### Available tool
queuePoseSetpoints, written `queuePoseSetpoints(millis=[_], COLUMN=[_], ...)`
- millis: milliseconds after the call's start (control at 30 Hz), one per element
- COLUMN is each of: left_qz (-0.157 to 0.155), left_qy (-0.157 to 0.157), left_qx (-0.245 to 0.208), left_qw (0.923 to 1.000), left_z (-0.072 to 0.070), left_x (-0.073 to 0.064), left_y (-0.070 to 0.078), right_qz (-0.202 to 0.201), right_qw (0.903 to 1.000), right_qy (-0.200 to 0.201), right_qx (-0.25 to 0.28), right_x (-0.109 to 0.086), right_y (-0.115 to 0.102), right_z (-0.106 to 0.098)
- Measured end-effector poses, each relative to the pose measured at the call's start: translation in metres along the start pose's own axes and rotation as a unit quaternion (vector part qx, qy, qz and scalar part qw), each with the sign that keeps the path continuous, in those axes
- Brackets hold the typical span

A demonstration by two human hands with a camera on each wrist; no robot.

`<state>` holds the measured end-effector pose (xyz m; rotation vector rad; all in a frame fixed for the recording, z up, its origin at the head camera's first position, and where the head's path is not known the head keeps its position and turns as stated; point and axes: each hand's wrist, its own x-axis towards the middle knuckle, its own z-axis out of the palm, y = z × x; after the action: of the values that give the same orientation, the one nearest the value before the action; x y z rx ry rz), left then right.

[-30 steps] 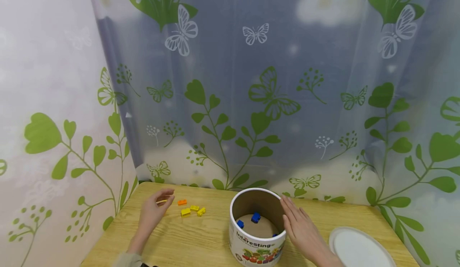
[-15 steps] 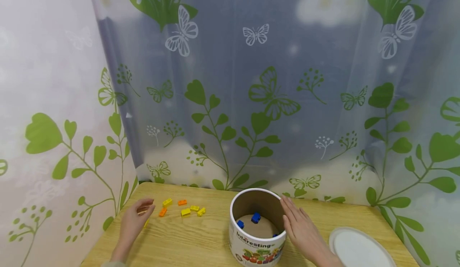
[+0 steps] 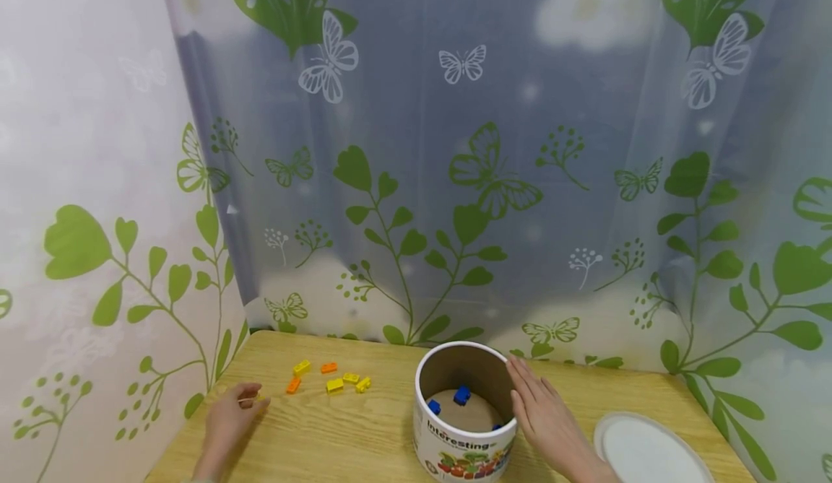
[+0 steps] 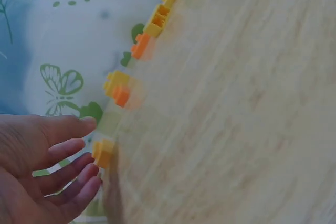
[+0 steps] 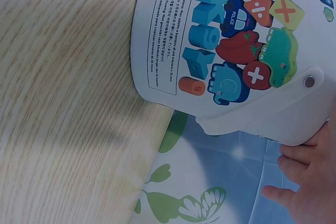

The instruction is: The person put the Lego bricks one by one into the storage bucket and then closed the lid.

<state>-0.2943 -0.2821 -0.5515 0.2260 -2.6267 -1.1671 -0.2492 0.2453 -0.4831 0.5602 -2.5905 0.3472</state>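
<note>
My left hand (image 3: 227, 419) is low over the left side of the table, beside a yellow building brick (image 4: 103, 153). In the left wrist view its thumb and fingers are loosely bent and apart, with the brick just past the fingertips. My right hand (image 3: 551, 418) rests with straight fingers against the right rim of a white printed bucket (image 3: 463, 442). Inside the bucket lie a blue brick (image 3: 462, 396) and other blue pieces near its wall. Right of my left hand are an orange brick (image 3: 294, 385) and a yellow brick (image 3: 302, 367).
Farther right lie another orange brick (image 3: 329, 368) and several yellow bricks (image 3: 334, 385). A round white lid (image 3: 650, 450) is on the table (image 3: 364, 440) to the right of my right hand. A patterned curtain (image 3: 416, 252) hangs behind the table's far edge.
My left hand has moved left and nearer to me, uncovering a yellow and an orange brick that it hid before. My right hand stays on the bucket.
</note>
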Motion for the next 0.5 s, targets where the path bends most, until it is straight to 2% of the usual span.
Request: queuePoseSetpoints(millis=[167, 367, 500], left_qz=[-0.025, -0.045, -0.047], left_qy=[-0.020, -0.011, -0.002], left_qx=[-0.001, 0.006, 0.010], left_qw=[0.9995, 0.9989, 0.9988], left_z=[0.0013, 0.0044, 0.0070], left_x=[-0.0017, -0.0019, -0.0012], left_y=[-0.0024, -0.0032, -0.0028], right_qz=[0.004, 0.013, 0.013], right_qw=[1.0000, 0.9997, 0.9997], right_qy=[-0.005, -0.019, -0.019], right_qx=[0.000, 0.006, 0.006], right_x=[0.0005, 0.0007, 0.0007], right_y=[-0.0010, -0.0011, -0.0005], right_z=[-0.0011, -0.0018, -0.0014])
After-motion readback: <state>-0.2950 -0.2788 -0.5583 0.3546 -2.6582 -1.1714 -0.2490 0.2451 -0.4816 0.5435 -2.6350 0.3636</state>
